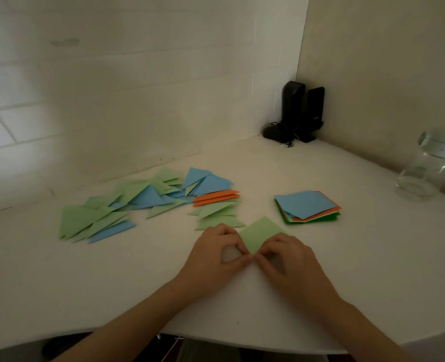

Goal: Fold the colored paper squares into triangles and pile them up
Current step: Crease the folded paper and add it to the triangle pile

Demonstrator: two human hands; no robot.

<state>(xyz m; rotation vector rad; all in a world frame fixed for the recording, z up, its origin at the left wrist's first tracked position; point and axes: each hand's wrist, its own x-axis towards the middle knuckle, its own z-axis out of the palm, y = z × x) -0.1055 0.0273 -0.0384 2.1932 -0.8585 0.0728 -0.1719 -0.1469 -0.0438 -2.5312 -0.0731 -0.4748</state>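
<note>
White walls met in a corner behind a white table (85, 283). Folded triangles (148, 199) in green, blue and two in orange were scattered at the left, too overlapped to be counted. One green square (262, 233) was pinched at its near corner by the left hand (213, 257) and the right hand (289, 259). One stack of squares (307, 207) was seen beyond, then two black speakers (302, 111) and one glass jar (425, 168).

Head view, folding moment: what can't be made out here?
- Near corner of the light green paper square: covered by the left hand and right hand, so each grip is unclear.
- Stack of unfolded coloured paper squares: sheet count hidden under the blue top sheet.
- Clear glass jar: cut off by the right edge.
</note>
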